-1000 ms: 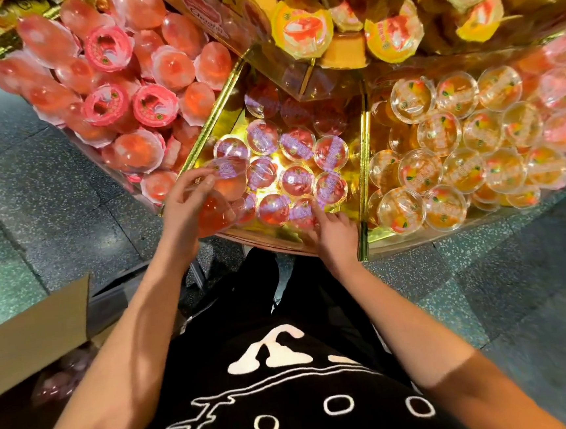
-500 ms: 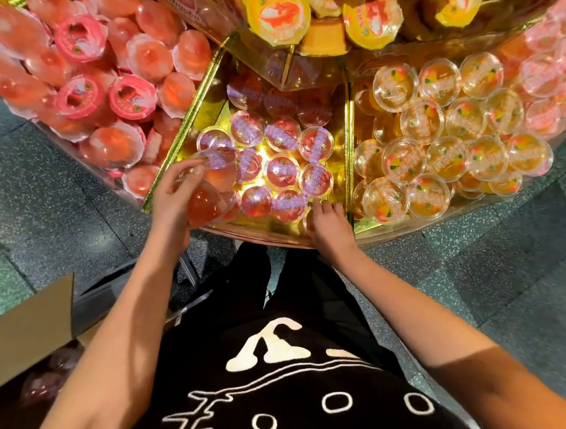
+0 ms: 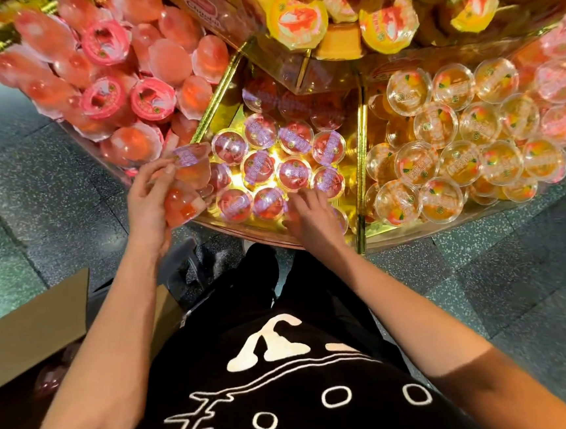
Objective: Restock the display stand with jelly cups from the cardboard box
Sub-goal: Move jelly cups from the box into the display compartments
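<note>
On my feed the display stand (image 3: 360, 180) fills the top of view, and its middle gold-walled compartment holds rows of red jelly cups (image 3: 293, 174). The cardboard box (image 3: 28, 332) sits at lower left, flap up. The left hand (image 3: 149, 205) grips two more cups (image 3: 192, 169) at that compartment's left edge, and the right hand (image 3: 312, 217) rests loose-fingered on the front row

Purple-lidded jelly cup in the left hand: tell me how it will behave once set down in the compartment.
The jelly cup probably stays rigid: its clear wall keeps shape under the left hand. Its glossy surface looks slippery. Its rounded body may tip or roll; several cups in the middle compartment lie tilted.
</note>
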`<state>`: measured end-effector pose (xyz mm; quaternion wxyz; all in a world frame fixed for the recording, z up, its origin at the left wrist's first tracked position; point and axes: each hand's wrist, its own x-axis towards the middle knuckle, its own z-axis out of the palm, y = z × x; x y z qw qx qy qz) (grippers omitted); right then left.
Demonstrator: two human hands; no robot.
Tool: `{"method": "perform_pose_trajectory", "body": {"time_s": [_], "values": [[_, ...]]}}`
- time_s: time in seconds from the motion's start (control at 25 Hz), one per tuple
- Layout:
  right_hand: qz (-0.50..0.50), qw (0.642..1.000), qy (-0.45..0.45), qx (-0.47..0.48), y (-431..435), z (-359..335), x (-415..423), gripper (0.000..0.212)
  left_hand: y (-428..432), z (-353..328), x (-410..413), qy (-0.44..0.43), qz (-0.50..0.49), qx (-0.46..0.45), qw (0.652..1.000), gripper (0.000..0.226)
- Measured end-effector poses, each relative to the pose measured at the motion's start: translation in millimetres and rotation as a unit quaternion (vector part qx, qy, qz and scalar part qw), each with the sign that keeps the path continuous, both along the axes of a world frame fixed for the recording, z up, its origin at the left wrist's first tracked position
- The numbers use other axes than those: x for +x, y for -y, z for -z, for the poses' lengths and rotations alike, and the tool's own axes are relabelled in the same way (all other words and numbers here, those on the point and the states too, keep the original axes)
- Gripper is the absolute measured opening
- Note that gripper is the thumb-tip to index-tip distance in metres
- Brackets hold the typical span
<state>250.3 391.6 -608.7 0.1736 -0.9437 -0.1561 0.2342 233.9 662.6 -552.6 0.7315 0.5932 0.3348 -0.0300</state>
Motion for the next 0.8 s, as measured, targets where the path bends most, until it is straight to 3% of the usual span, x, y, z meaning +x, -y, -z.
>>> {"method": "perform_pose_trajectory", "body": {"time_s": [0.12,0.32,0.48,0.68,0.8], "values": [[-0.059,0.996,-0.006,0.071,-51.0,12.1,11.2,0.055,-6.0,5.5,-6.1,-0.01,0.006,-0.005,1.0,0.036],[-0.156,0.987,0.008,-0.044,-93.0,37.9,23.7,0.068,-4.3,0.8,-12.2,0.001,-0.004,-0.002,1.0,0.026],[-0.124,0.992,0.001,-0.024,-91.4,35.9,19.5,0.079,-4.4,2.5,-15.5,-0.012,0.007,0.0,1.0,0.033],[-0.088,0.995,-0.046,0.026,-81.3,29.4,16.4,0.074,6.4,-2.8,-9.7,-0.016,0.008,0.005,1.0,0.029],[0.038,0.999,-0.026,0.021,-45.3,15.4,13.1,0.068,10.9,-6.0,-6.9,-0.019,0.013,0.015,1.0,0.037]]}}
